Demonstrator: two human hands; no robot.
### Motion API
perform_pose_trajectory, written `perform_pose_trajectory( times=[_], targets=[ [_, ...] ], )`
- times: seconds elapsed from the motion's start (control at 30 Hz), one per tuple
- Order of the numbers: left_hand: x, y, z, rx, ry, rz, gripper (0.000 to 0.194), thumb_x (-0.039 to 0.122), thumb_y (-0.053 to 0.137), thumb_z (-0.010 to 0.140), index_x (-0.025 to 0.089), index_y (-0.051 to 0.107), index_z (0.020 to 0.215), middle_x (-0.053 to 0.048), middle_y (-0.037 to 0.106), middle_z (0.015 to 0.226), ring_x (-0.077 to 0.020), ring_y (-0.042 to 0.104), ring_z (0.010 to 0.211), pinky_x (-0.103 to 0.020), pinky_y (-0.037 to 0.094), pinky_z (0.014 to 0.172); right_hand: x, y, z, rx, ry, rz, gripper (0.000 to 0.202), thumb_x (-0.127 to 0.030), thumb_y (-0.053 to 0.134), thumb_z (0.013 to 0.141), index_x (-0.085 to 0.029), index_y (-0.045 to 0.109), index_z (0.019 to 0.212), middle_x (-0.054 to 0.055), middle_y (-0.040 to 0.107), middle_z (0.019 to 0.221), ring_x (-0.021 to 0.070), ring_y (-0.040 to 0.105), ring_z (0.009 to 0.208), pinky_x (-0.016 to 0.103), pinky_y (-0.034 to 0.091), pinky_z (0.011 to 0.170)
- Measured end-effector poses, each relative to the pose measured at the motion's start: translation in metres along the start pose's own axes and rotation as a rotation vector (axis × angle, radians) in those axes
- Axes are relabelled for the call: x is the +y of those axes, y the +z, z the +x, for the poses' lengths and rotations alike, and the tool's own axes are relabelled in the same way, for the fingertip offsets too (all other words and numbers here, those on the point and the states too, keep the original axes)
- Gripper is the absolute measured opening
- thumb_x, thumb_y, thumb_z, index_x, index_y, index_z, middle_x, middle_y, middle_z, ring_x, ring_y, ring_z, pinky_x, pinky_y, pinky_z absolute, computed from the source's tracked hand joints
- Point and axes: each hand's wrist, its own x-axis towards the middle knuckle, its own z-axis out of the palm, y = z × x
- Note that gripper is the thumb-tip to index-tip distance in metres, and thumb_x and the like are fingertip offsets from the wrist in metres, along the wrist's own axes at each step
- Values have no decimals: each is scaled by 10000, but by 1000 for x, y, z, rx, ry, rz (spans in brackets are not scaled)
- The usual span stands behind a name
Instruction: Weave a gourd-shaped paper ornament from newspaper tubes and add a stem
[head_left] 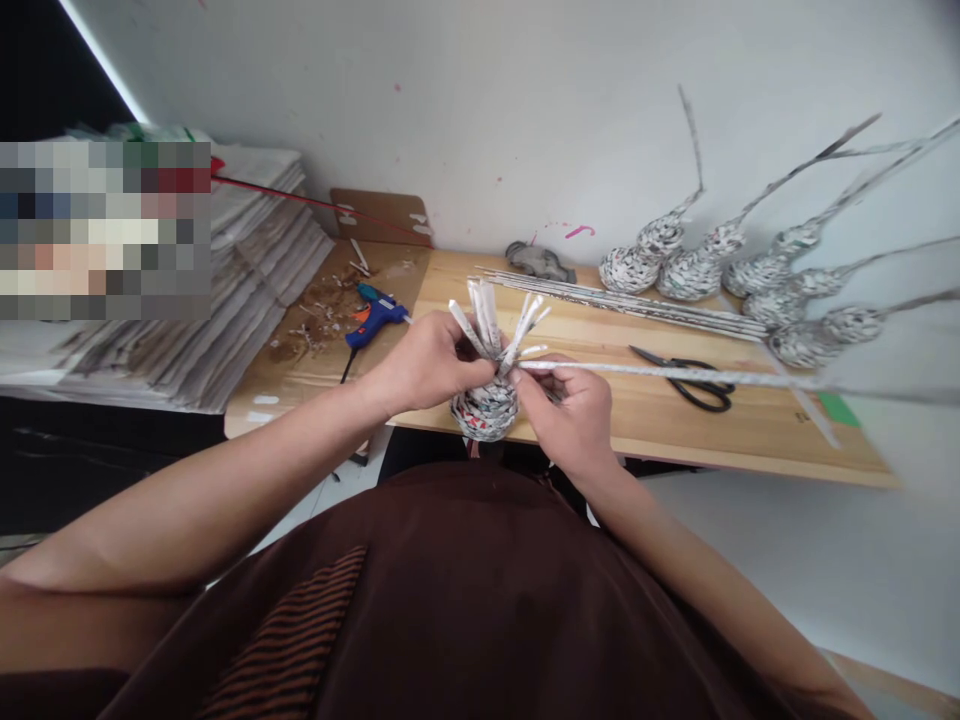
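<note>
A small round piece woven from rolled newspaper (pixel 484 412) is held in front of me at the table's near edge. Several white paper ends (pixel 487 315) stick up and fan out from its top. My left hand (pixel 435 365) is closed on the neck of the piece, thumb across the front. Pinched between thumb and fingers of my right hand (pixel 566 405) is a long rolled-paper strand (pixel 660 371), close to where it meets the neck. From there the strand runs far off to the right. Some of the right fingers are hidden behind the thumb.
Several finished-looking woven paper shapes with long tails (pixel 690 270) stand along the wall. Paper rods (pixel 622 305), black-handled scissors (pixel 694 384) and a grey cloth-like object (pixel 538 262) lie on the table. A blue glue gun (pixel 377 318) and stacked newspapers (pixel 262 230) are at left.
</note>
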Motion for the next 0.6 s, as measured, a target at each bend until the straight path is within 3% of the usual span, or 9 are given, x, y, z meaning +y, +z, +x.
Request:
perform_pose_trajectory(
  times=[0.23, 0.47, 0.6],
  targets=[
    [-2, 4, -3, 50, -55, -146, 153, 174, 719, 690, 145, 750, 837, -31, 753, 752, -162, 682, 663, -281, 569, 650, 1, -2, -3, -23, 11, 20, 84, -256, 658, 848, -202, 681, 788, 16, 727, 748, 167, 658, 678, 291, 518, 652],
    [3, 0, 0, 39, -43, 30, 228, 205, 699, 738, 124, 758, 943, -49, 766, 792, -157, 664, 652, -255, 519, 589, 2, 1, -2, 47, 42, 37, 79, -271, 713, 788, -197, 696, 768, 35, 760, 776, 177, 688, 699, 316, 544, 688],
    [12, 1, 0, 32, -7, 207, 180, 181, 642, 758, 139, 768, 880, -43, 763, 764, -168, 666, 660, -259, 493, 604, 4, 0, -1, 50, 38, 72, 88, -271, 726, 792, -199, 688, 758, 32, 760, 768, 170, 686, 687, 306, 546, 671]
  ],
)
